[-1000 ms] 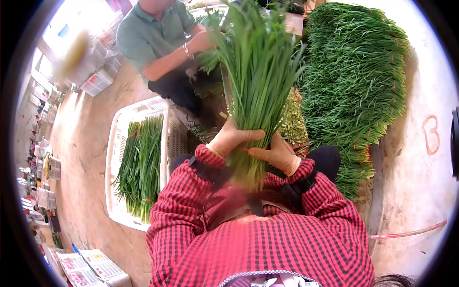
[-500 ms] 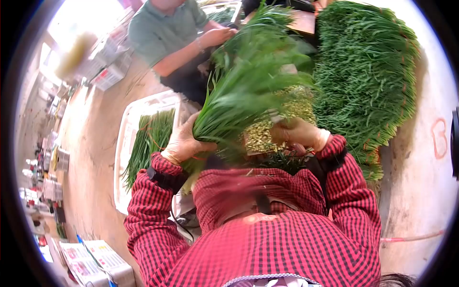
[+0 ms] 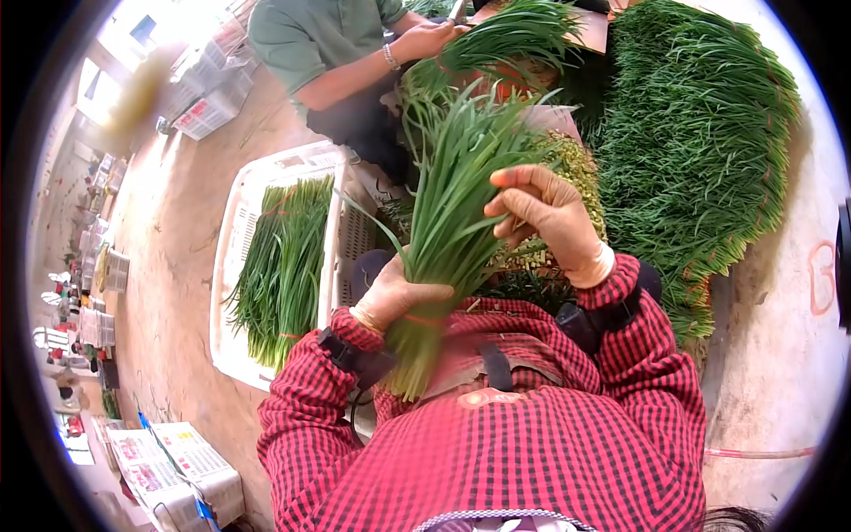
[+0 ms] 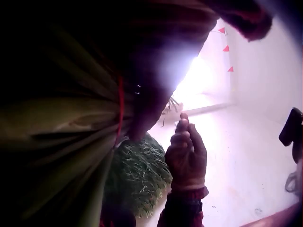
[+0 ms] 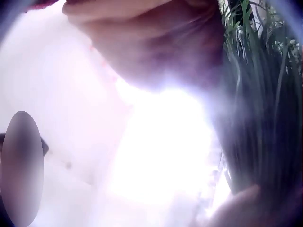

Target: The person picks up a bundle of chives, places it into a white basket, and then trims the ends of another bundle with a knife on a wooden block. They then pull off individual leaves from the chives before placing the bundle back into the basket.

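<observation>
A bunch of garlic chives (image 3: 461,199), bound low on its stems by a red band (image 3: 429,320), leans upward to the right in front of the torso. My gloved left hand (image 3: 397,297) grips it just above the band; in the left wrist view the banded stems (image 4: 71,123) loom large and dark. Beside the leaves, at their right, is my gloved right hand (image 3: 558,222), its fingers curled in toward the thumb with nothing visible between them. The right wrist view shows this hand (image 5: 156,33) at the top and the chive leaves (image 5: 260,104) along the right side.
A white crate (image 3: 232,350) with banded chives stands at left. A tall stack of chives (image 3: 700,142) fills the right. Pale cut stem pieces (image 3: 581,168) lie ahead. Opposite, a person in a green shirt (image 3: 310,44) holds another chive bunch (image 3: 514,40). Newspaper-covered boxes (image 3: 186,465) sit lower left.
Both hands were on the upright bunch; the right hand then came off while the left swung the bunch leftward. Now the bunch is back near the middle, and the right hand has risen beside its leaves.
</observation>
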Available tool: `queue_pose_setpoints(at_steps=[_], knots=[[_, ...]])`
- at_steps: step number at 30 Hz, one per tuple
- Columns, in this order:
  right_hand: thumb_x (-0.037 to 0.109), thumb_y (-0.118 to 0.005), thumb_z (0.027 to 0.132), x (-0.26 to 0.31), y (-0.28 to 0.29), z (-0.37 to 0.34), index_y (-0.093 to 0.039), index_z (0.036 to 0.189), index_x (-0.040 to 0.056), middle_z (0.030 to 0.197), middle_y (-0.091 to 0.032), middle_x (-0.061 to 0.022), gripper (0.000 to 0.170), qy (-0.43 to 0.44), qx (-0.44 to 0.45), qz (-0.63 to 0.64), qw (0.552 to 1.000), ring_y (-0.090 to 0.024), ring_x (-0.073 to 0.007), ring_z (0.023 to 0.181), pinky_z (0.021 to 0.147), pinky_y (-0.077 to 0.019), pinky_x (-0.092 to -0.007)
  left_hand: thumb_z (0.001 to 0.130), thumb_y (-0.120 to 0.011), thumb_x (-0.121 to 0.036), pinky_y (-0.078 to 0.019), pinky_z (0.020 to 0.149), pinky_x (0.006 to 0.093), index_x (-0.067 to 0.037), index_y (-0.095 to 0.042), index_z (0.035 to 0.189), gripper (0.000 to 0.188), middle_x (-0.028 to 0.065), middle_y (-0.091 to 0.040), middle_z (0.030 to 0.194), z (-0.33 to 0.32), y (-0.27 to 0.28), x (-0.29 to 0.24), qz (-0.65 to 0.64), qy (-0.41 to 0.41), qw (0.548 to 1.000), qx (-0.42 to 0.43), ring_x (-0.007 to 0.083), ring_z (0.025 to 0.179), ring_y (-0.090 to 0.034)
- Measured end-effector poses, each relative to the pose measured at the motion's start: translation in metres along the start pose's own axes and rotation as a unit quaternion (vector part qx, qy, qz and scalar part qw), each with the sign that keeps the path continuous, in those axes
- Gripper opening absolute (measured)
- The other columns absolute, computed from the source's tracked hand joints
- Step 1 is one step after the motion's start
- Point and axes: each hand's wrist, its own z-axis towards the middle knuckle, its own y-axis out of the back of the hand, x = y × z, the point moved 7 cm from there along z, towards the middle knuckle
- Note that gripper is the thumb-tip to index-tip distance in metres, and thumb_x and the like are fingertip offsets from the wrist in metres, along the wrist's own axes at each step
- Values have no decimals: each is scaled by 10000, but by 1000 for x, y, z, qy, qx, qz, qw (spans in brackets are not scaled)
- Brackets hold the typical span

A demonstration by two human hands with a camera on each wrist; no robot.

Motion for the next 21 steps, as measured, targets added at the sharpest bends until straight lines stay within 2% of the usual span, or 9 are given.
queue_pose_setpoints(at_steps=[4, 8, 9, 12, 13, 16, 20, 21], knots=[[188, -633, 1011, -4, 19, 12, -541, 1296, 5, 1013, -727, -135, 351, 1, -55, 23, 998, -713, -171, 752, 618, -573, -286, 756, -865, -33, -440, 1094, 369, -32, -504, 1442, 775, 80, -634, 1340, 10, -6, 5, 30, -19, 999, 22, 206, 1227, -585], [238, -659, 1006, -11, 16, 15, -627, 1184, -12, 831, -724, -114, 309, -38, -43, -39, 998, -693, -175, 628, 545, -548, -279, 762, -864, -33, -432, 1103, 374, -32, -460, 1471, 816, 87, -608, 1373, 16, -10, 7, 36, -30, 998, 36, 209, 1252, -567], [254, -682, 995, -11, 13, 15, -692, 1083, -15, 726, -696, -86, 283, -19, -44, -43, 998, -654, -154, 555, 501, -513, -272, 764, -865, -35, -430, 1106, 375, -31, -449, 1478, 826, 90, -602, 1381, 17, -13, 7, 29, -32, 998, 42, 210, 1258, -563], [249, -697, 986, -19, 10, 20, -727, 1029, -10, 684, -674, -69, 264, -17, -27, -99, 995, -620, -124, 528, 480, -486, -269, 769, -866, -41, -425, 1115, 383, -30, -435, 1489, 839, 101, -593, 1391, 18, -17, 7, 33, -29, 998, 46, 220, 1272, -556], [238, -715, 974, -21, 8, 19, -744, 973, -16, 655, -651, -46, 256, -23, -45, -115, 992, -582, -103, 508, 471, -460, -268, 764, -864, -44, -435, 1104, 380, -20, -433, 1479, 836, 103, -602, 1370, 19, -18, 7, 37, -31, 998, 39, 216, 1257, -564], [232, -725, 969, -23, 3, 13, -743, 952, -32, 677, -663, -21, 265, -12, -48, -162, 985, -576, -98, 516, 480, -455, -268, 754, -863, -54, -450, 1089, 374, 0, -427, 1463, 834, 109, -614, 1338, 24, -16, 13, 37, -23, 999, 25, 209, 1236, -575], [188, -744, 941, 5, -18, 2, -733, 928, -21, 703, -667, -118, 210, 177, -8, -283, 943, -584, -180, 566, 571, -483, -305, 768, -851, -40, -417, 1123, 376, -9, -406, 1489, 848, 105, -584, 1386, 37, -10, 33, 35, -2, 998, 43, 208, 1280, -547], [182, -746, 939, 9, -20, -1, -730, 919, -23, 704, -663, -120, 206, 184, -10, -290, 939, -581, -179, 574, 579, -483, -303, 770, -847, -34, -409, 1131, 376, -12, -398, 1496, 853, 102, -580, 1393, 36, -17, 25, 38, -3, 998, 54, 207, 1290, -540]])
